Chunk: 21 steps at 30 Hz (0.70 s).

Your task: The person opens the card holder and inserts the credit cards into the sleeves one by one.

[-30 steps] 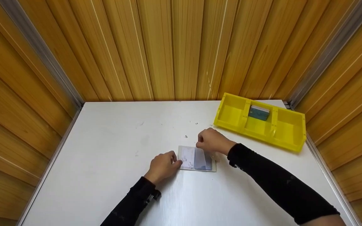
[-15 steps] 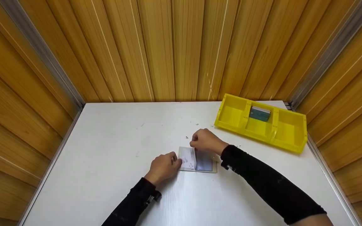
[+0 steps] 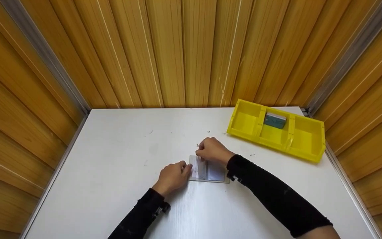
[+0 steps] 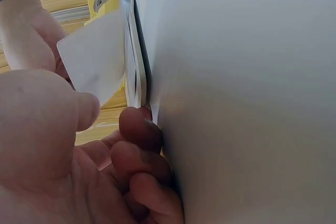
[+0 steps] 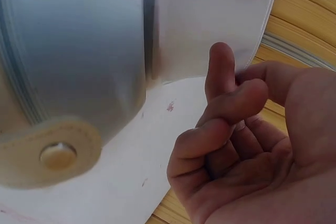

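A small card holder (image 3: 217, 173) with clear plastic pages lies opened out on the white table. Its tan strap (image 5: 31, 156) carries a round snap and shows large in the right wrist view. My right hand (image 3: 213, 149) pinches the upper edge of one translucent page (image 4: 97, 51), which stands up from the rest near the middle. At the holder's left edge is my left hand (image 3: 172, 176). The left wrist view shows its fingers loosely bent, the index fingertip at the cover's edge and the thumb raised off it.
A yellow tray (image 3: 274, 146) with three compartments stands at the back right. Its middle compartment holds a teal and white block-like stack (image 3: 275, 120). Wood-patterned walls (image 3: 171, 53) enclose the table (image 3: 118, 142) at the back and both sides.
My right hand has moved left across the holder, bringing the page over with it and baring the bluish page on the right. My left thumb has lifted slightly; that hand otherwise stays put.
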Available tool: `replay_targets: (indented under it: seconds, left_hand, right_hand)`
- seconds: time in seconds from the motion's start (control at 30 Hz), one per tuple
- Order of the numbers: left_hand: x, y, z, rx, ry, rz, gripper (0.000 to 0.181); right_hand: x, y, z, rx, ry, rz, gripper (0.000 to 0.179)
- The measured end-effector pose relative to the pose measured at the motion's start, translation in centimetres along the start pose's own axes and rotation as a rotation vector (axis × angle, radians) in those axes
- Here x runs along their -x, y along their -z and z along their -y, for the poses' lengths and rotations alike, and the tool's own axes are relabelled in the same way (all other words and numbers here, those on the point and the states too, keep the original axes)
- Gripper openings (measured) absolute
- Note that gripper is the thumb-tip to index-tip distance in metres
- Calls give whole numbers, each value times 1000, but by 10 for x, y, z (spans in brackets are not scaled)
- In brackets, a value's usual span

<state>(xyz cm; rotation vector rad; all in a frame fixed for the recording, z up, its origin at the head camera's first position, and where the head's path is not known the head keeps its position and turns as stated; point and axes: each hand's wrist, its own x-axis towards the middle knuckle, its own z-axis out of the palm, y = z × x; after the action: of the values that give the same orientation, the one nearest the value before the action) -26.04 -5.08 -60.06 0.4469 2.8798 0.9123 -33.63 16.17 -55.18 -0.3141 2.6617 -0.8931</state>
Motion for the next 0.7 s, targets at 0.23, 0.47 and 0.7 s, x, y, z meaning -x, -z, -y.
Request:
replay_targets:
  seconds: [0.23, 0.47, 0.7]
  left_hand:
    - [0, -1, 2, 16, 0, 15, 35]
    - [2, -2, 1, -11, 5, 2, 32]
    - [3, -1, 1, -2, 24, 19, 31]
  right_hand:
    - [-2, -4, -5, 29, 65, 12, 33]
    - [4, 1, -11, 46, 100, 66, 28]
    - [23, 17, -14, 143, 162, 81, 24]
